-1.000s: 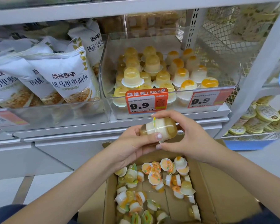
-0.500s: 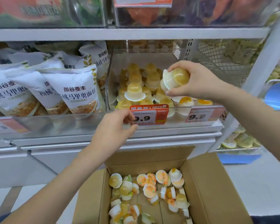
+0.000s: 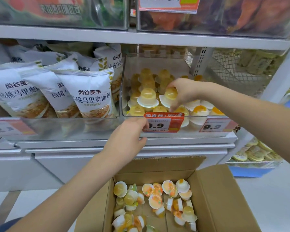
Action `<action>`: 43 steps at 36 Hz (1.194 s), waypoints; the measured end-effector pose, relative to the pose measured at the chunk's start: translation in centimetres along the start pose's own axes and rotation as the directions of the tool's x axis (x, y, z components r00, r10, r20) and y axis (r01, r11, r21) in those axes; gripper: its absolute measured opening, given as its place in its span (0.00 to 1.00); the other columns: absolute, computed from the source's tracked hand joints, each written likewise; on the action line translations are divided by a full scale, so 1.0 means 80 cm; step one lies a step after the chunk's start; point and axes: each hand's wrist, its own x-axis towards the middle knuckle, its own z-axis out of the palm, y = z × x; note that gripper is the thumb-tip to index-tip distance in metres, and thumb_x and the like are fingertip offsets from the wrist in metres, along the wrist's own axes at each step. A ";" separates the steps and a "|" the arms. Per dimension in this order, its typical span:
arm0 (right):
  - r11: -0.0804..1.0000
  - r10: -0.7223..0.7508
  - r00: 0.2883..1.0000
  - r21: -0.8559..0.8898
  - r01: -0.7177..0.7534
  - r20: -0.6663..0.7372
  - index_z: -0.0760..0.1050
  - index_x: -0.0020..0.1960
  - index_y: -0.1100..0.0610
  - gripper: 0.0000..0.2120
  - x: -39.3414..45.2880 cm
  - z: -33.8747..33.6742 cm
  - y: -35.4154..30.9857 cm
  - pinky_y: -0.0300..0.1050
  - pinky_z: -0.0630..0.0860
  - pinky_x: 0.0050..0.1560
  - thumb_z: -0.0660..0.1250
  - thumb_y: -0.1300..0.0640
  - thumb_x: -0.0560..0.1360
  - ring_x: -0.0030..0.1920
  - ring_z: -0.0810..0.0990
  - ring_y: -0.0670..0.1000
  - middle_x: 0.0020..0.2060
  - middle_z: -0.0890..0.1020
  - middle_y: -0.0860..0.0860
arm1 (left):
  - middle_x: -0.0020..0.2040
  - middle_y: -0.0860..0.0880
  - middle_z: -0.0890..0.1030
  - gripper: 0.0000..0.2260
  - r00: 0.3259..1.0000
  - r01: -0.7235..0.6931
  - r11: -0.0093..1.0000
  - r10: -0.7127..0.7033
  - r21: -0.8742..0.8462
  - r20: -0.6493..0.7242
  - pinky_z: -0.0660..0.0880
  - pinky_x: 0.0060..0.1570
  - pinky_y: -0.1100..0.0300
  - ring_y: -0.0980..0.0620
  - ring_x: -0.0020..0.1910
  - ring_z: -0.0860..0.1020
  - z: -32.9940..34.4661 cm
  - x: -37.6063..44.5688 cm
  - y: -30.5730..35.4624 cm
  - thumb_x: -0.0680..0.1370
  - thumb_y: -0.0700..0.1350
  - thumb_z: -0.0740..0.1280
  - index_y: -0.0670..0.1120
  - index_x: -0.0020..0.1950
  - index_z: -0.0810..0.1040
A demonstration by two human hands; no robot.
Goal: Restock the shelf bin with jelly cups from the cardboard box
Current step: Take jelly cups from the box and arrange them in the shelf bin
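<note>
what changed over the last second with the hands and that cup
A second ago both hands held one jelly cup above the box. The right hand then carried it up alone and now sets it dome-up onto the pile in the bin, fingers still round it. The left hand let go and moved to the bin's front by the price tag. The box's cups, the bread bags and the tags stayed put.
</note>
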 end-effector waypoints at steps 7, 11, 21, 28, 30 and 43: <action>0.999 -0.035 0.999 0.027 0.036 -0.023 0.66 0.71 0.53 0.41 0.000 0.006 0.005 0.48 0.68 0.66 0.80 0.50 0.63 0.69 0.68 0.55 0.70 0.69 0.51 | 0.50 0.51 0.76 0.11 1.000 -0.021 1.000 0.021 -0.008 -0.018 0.74 0.50 0.52 0.49 0.50 0.75 0.002 0.000 -0.001 0.72 0.41 0.69 0.47 0.54 0.74; 0.998 -0.025 0.998 0.047 0.028 -0.065 0.66 0.71 0.55 0.41 -0.001 0.014 0.011 0.48 0.68 0.64 0.79 0.49 0.63 0.68 0.69 0.55 0.69 0.71 0.53 | 0.50 0.51 0.76 0.11 1.000 -0.021 1.000 0.021 -0.010 -0.022 0.74 0.49 0.52 0.50 0.50 0.75 0.003 -0.001 -0.003 0.73 0.41 0.68 0.48 0.54 0.74; 0.972 0.007 0.841 0.202 0.122 -0.541 0.67 0.68 0.52 0.28 -0.096 0.016 0.028 0.40 0.69 0.47 0.72 0.59 0.71 0.47 0.74 0.49 0.54 0.77 0.49 | 0.44 0.52 0.76 0.14 0.986 0.152 0.959 -0.164 -0.241 -0.033 0.74 0.45 0.63 0.52 0.44 0.76 0.012 -0.022 -0.006 0.70 0.34 0.70 0.48 0.50 0.74; 0.910 0.023 0.805 0.346 0.228 -0.592 0.70 0.60 0.54 0.17 -0.197 0.113 0.047 0.40 0.72 0.43 0.66 0.65 0.73 0.42 0.72 0.48 0.45 0.75 0.49 | 0.38 0.53 0.77 0.14 0.918 0.367 0.894 -0.303 -0.258 0.257 0.76 0.44 0.59 0.53 0.38 0.77 0.061 -0.055 -0.042 0.67 0.31 0.73 0.47 0.43 0.75; 0.894 0.076 0.890 0.427 0.139 -0.450 0.70 0.58 0.52 0.16 -0.210 0.165 0.053 0.34 0.71 0.41 0.66 0.65 0.74 0.42 0.73 0.46 0.45 0.74 0.47 | 0.38 0.54 0.75 0.14 0.893 0.352 0.917 -0.269 -0.186 0.362 0.75 0.44 0.61 0.55 0.38 0.75 0.084 -0.066 -0.057 0.67 0.31 0.73 0.47 0.44 0.75; 0.954 0.168 0.930 0.184 -0.237 0.327 0.67 0.65 0.54 0.21 -0.164 0.433 0.097 0.40 0.66 0.35 0.65 0.64 0.74 0.49 0.73 0.54 0.51 0.71 0.53 | 0.55 0.47 0.75 0.19 0.643 0.249 0.962 -0.251 0.112 0.724 0.75 0.49 0.56 0.48 0.52 0.75 0.270 -0.146 -0.105 0.71 0.30 0.61 0.47 0.59 0.73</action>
